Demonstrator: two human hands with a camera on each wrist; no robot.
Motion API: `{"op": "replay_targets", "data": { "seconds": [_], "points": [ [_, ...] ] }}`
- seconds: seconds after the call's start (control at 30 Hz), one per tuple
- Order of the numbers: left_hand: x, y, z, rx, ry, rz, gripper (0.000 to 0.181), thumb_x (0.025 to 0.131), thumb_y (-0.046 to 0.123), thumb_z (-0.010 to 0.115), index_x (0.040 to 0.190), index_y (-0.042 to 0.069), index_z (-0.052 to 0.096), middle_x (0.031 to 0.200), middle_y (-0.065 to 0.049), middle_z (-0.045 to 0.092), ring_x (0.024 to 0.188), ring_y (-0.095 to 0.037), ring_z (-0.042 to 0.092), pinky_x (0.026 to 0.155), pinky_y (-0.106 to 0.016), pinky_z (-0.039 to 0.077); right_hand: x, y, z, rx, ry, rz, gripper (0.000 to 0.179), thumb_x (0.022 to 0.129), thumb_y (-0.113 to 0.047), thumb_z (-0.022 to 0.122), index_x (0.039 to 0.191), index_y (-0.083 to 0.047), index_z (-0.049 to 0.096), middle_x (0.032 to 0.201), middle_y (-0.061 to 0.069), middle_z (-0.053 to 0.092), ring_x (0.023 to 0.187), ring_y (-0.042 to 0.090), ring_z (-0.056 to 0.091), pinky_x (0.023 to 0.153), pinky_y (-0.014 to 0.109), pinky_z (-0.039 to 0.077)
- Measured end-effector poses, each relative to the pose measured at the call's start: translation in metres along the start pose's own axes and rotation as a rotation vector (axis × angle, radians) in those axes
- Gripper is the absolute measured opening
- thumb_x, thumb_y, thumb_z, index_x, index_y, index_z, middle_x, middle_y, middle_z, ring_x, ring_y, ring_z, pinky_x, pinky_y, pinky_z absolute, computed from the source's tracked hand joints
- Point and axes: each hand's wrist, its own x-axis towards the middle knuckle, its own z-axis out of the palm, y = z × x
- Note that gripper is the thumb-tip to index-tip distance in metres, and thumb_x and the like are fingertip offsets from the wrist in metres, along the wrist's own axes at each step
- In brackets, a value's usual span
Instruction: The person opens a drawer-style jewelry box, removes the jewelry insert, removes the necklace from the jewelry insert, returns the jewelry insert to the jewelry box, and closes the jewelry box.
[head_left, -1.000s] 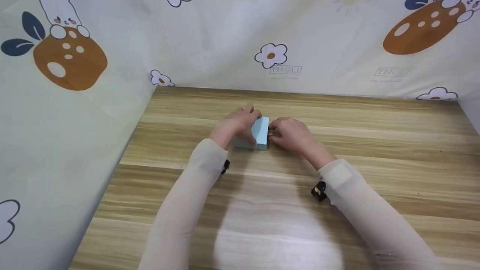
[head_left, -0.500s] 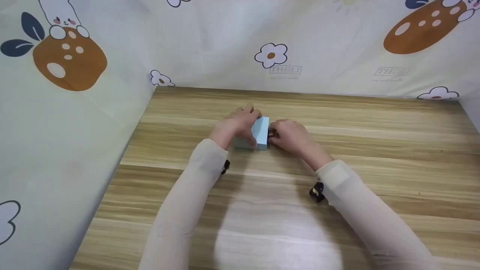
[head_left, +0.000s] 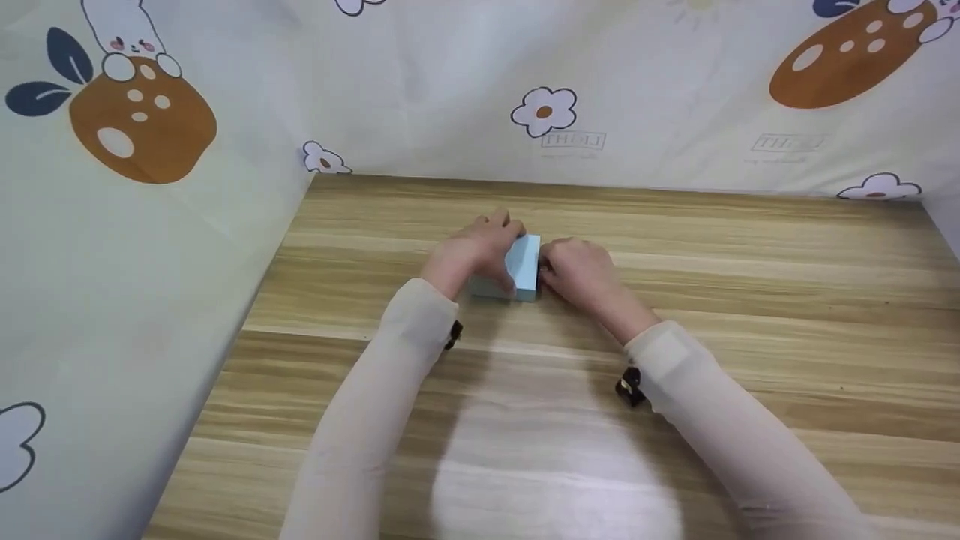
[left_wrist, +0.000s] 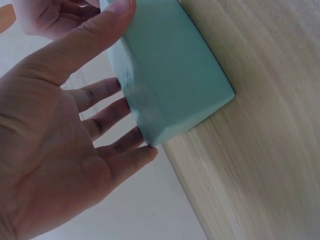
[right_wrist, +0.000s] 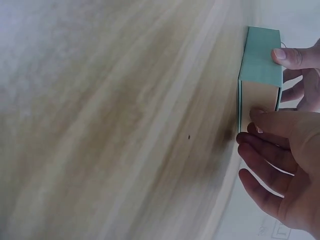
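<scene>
A pale teal rectangular box (head_left: 523, 266) lies on the wooden table, partly covered by my left hand (head_left: 480, 251). That hand grips it from above, thumb (left_wrist: 85, 45) along the near side and fingers spread over the far side. In the right wrist view the box shows a tan end face (right_wrist: 255, 97) set between teal edges. My right hand (head_left: 581, 271) is at this end, thumb (right_wrist: 272, 120) and index finger pinched together against the tan face, the other fingers loosely bent. What the pinch holds is hidden, so I cannot tell.
The wood-grain table (head_left: 750, 300) extends around the box. A pale patterned curtain (head_left: 637, 90) stands along its back and left edges. Small black devices (head_left: 631, 386) sit at both wrists, under light sleeves (head_left: 720, 405).
My right hand has shifted slightly, its wrist turning and moving a little inward, with the fingers drawn closer to the box's end. My left hand and the box have stayed in place.
</scene>
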Motion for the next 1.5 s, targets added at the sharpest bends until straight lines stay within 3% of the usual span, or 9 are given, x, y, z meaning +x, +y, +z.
{"op": "replay_targets", "data": {
  "seconds": [0.4,0.7,1.5],
  "points": [
    [0.0015,0.0017,0.0013,-0.001,-0.008,0.010,0.086,0.077,0.032,0.086,0.146,0.015,0.037,0.148,-0.010,0.032,0.131,-0.029,0.037,0.113,-0.045,0.038,-0.0023,-0.0006,0.0035,-0.070,0.064,-0.016,0.015,0.092,-0.015,0.067,0.083,-0.006,0.074,0.077,0.011,0.072,0.067,0.027,0.064,0.064,0.048,0.055],
    [0.0027,-0.0002,0.0010,-0.008,-0.004,0.004,0.088,0.076,0.032,0.087,0.147,0.015,0.036,0.148,-0.009,0.033,0.132,-0.029,0.037,0.113,-0.045,0.038,0.0007,-0.0011,0.0030,-0.063,0.046,-0.004,0.015,0.092,-0.013,0.065,0.081,-0.006,0.073,0.072,0.009,0.069,0.063,0.021,0.052,0.063,0.046,0.054],
    [-0.0012,0.0024,-0.0029,0.005,-0.026,-0.001,0.085,0.079,0.031,0.085,0.146,0.015,0.035,0.149,-0.011,0.030,0.130,-0.030,0.037,0.110,-0.046,0.040,0.0001,-0.0017,0.0030,-0.083,0.058,-0.041,0.015,0.091,-0.012,0.064,0.080,-0.005,0.072,0.072,0.011,0.069,0.063,0.026,0.060,0.060,0.049,0.054]
  ]
}}
